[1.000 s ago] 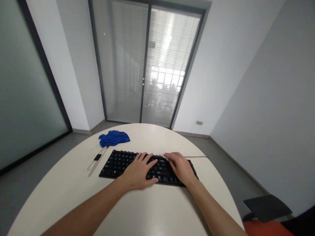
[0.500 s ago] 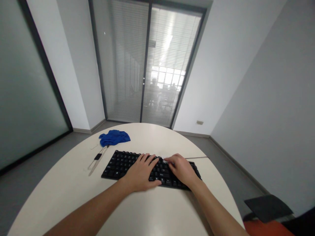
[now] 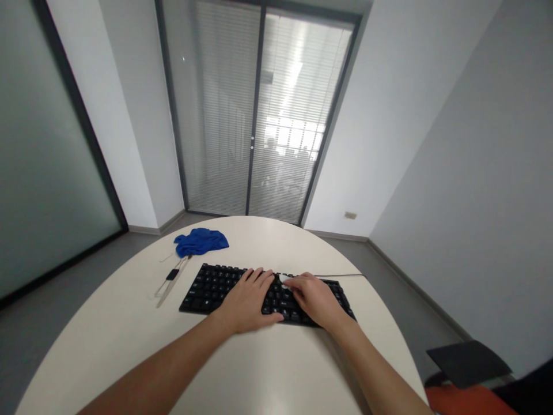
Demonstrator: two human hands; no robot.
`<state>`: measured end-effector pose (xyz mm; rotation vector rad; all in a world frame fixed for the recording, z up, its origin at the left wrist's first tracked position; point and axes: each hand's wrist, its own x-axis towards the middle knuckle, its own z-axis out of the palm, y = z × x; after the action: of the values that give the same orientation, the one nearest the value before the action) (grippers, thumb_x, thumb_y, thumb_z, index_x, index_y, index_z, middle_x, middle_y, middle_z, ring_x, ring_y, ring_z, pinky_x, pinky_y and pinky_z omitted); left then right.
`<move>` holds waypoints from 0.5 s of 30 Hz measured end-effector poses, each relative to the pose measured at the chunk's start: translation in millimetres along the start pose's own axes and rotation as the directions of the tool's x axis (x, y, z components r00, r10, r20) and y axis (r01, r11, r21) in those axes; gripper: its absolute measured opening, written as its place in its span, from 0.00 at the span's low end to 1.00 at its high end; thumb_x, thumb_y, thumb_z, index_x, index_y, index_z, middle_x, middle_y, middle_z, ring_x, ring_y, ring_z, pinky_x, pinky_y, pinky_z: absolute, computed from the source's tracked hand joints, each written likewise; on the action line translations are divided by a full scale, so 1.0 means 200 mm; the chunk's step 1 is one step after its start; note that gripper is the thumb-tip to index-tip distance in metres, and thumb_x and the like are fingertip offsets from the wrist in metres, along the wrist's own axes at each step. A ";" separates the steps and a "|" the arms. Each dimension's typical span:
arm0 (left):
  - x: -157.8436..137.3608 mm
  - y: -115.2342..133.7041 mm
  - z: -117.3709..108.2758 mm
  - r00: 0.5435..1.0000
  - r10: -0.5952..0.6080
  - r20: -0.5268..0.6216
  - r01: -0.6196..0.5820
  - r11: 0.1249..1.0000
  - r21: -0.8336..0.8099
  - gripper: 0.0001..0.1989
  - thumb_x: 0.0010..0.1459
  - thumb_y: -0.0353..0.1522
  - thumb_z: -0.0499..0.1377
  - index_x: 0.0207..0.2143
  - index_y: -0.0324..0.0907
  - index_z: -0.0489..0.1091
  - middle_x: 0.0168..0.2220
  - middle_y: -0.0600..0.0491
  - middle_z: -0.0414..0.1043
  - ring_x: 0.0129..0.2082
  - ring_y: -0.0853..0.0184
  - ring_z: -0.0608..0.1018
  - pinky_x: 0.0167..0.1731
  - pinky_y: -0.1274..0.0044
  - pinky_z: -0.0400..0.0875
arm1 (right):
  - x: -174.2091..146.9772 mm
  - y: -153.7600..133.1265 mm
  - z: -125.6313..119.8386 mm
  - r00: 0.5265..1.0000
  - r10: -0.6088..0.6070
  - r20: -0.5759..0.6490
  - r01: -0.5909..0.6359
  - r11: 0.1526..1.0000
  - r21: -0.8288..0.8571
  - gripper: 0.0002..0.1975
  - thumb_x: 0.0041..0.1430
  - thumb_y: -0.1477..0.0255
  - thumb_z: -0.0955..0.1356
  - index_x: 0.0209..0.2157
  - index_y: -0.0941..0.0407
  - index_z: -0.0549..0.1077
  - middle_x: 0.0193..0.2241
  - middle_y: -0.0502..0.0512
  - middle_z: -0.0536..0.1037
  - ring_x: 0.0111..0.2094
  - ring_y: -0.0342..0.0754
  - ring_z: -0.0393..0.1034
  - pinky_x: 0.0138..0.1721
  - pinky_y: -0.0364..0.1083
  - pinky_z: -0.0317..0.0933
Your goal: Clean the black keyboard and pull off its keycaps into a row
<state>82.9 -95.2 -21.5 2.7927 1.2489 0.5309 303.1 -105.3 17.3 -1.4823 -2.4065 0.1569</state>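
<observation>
A black keyboard (image 3: 211,291) lies on the round pale table, its cable running off to the right. My left hand (image 3: 248,300) rests flat across its middle, fingers spread over the keys and thumb stretched along the near edge. To the right, my right hand (image 3: 314,295) is closed over the keys, pinching a small white wad (image 3: 284,279) that pokes out past the fingertips at the upper rows. Whether this wad is tissue or cloth is too small to tell. Both hands cover part of the keys.
A crumpled blue cloth (image 3: 201,241) sits at the table's far left. Near it lie a thin pale stick (image 3: 170,288) and a wire piece with a black block (image 3: 172,275). A chair with an orange seat (image 3: 469,400) stands at the lower right.
My right hand has shifted a little left along the keyboard, with more of the white wad showing. My left hand stays nearly in place on the keys.
</observation>
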 end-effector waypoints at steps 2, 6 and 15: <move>0.00 0.00 0.00 1.000 0.002 0.004 -0.002 1.000 -0.001 0.42 0.56 0.57 0.55 0.64 0.41 0.58 0.67 0.44 0.56 0.67 0.49 0.58 0.66 0.59 0.46 | -0.01 0.01 -0.02 1.000 0.029 0.006 -0.029 0.998 -0.047 0.19 0.61 0.79 0.63 0.48 0.51 0.79 0.43 0.55 0.82 0.47 0.52 0.72 0.49 0.47 0.64; 0.00 -0.01 0.00 1.000 0.010 0.014 -0.010 1.000 0.007 0.43 0.56 0.59 0.54 0.65 0.41 0.57 0.68 0.43 0.55 0.67 0.49 0.57 0.66 0.59 0.46 | -0.01 0.02 -0.02 0.999 0.028 -0.036 -0.031 0.997 -0.073 0.18 0.62 0.79 0.63 0.48 0.52 0.79 0.44 0.54 0.82 0.48 0.52 0.71 0.48 0.47 0.65; 0.00 -0.01 0.01 1.000 0.015 0.015 -0.015 1.000 0.016 0.43 0.56 0.59 0.54 0.65 0.41 0.58 0.68 0.44 0.56 0.67 0.49 0.58 0.65 0.59 0.47 | 0.01 0.03 0.02 0.990 -0.139 -0.027 0.139 0.990 -0.014 0.22 0.62 0.83 0.61 0.51 0.53 0.78 0.49 0.52 0.80 0.50 0.50 0.69 0.55 0.47 0.62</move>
<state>82.5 -93.3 -22.6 2.8159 1.2362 0.5029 307.1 -100.8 11.9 -1.3069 -2.4818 0.0888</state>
